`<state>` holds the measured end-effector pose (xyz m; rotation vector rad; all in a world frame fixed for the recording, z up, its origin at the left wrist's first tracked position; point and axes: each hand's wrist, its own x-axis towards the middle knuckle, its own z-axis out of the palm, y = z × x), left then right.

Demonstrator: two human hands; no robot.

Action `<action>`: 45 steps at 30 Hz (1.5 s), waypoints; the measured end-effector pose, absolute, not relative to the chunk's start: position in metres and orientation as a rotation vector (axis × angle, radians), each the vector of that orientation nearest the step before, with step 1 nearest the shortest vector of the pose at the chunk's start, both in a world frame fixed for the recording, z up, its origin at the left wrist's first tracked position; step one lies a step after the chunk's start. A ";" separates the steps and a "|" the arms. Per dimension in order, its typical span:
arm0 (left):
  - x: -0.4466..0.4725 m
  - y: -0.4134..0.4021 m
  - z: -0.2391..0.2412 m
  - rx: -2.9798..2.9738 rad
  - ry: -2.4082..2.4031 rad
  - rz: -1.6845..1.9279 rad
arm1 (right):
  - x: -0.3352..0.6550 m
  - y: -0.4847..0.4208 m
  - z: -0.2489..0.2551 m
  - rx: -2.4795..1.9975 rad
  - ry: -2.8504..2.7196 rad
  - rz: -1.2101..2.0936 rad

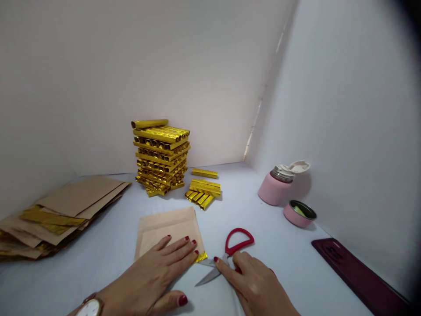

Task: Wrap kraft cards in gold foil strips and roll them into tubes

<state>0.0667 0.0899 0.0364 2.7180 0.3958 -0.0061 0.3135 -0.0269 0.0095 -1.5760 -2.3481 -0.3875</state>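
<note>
My left hand (164, 267) lies flat with fingers spread on a light brown paper sheet (167, 219), pressing it against the table. A bit of gold foil (201, 256) shows at the sheet's right corner, beside my fingertips. My right hand (253, 278) is closed on a pair of scissors (240, 241) with red handles. The scissor blades are parted and point left; the upper blade's tip meets the foil corner, though I cannot tell whether it is cutting. One handle loop is mostly hidden under my right hand.
A tall crisscross stack of gold foil tubes (161, 153) stands at the back, with a smaller pile (204, 188) beside it. Brown and gold sheets (79, 197) lie left. At right are a pink jar (274, 188), a pink bowl (297, 217) and a maroon case (355, 272).
</note>
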 end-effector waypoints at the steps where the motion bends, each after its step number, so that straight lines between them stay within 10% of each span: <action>1: 0.067 0.090 0.036 2.719 0.399 -0.003 | 0.312 -0.026 0.010 -1.579 -2.341 -0.390; 45: 0.067 0.089 0.032 2.720 0.446 0.056 | 0.311 -0.032 0.010 -1.541 -2.378 -0.322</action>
